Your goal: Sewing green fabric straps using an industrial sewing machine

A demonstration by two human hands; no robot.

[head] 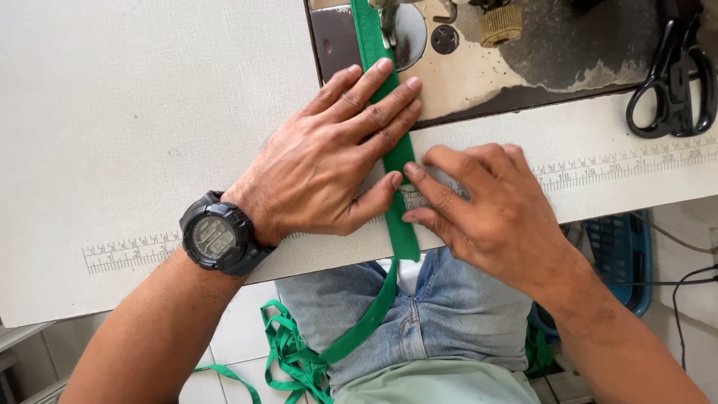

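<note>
Green strap (pixel 399 161) runs flat up the sewing table (pixel 149 112) toward the machine's needle plate (pixel 419 34), left hand (pixel 329 161) spread flat pinning it down while right hand (pixel 486 202) nips its edge with fingertips, presumably to keep it straight, scissors (pixel 673 75) parked nearby.

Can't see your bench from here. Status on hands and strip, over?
Left hand flat on green strip. Right hand fingertips pinching its edge. Strip feeds under presser foot. Scissors off right, clear.
</note>
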